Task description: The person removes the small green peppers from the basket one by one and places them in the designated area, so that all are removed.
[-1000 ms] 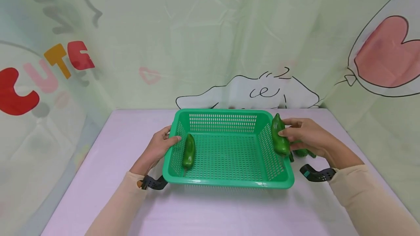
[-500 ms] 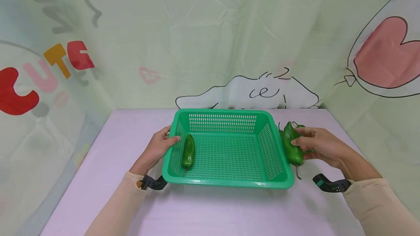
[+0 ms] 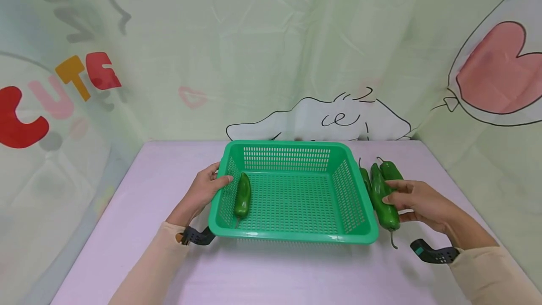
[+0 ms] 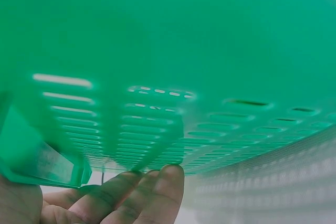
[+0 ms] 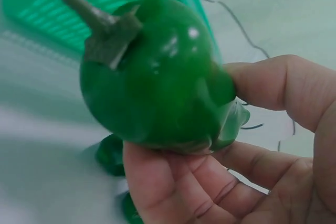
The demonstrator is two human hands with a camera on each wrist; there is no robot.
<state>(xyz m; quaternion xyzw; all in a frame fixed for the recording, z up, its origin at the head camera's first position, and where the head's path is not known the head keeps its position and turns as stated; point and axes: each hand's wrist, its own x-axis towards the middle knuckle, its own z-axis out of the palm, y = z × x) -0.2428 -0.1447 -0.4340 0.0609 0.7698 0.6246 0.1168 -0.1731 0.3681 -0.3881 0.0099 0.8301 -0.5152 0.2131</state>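
A green plastic basket [image 3: 292,238] with slotted walls sits in the middle of the head view. My left hand [image 3: 206,189] grips its left rim, thumb over the edge; in the left wrist view the fingers [image 4: 142,198] lie against the basket's outer side. One green pepper [image 3: 243,196] lies inside, along the left wall. Right of the basket, my right hand [image 3: 423,204] holds another green pepper [image 3: 384,208] between thumb and fingers, its stem pointing toward me. The right wrist view shows this pepper [image 5: 157,77] close up, stem end nearest the camera.
Beyond the held pepper lies a thick green pepper [image 3: 390,170], and a slimmer one [image 3: 365,178] lies close by the basket's right side. The pale table [image 3: 279,276] ends at a printed curtain [image 3: 271,60] behind, with more curtain on both sides.
My right hand has carried its pepper from over the basket's right rim out to the right and toward me, uncovering peppers behind it. The left hand and basket stay in place.
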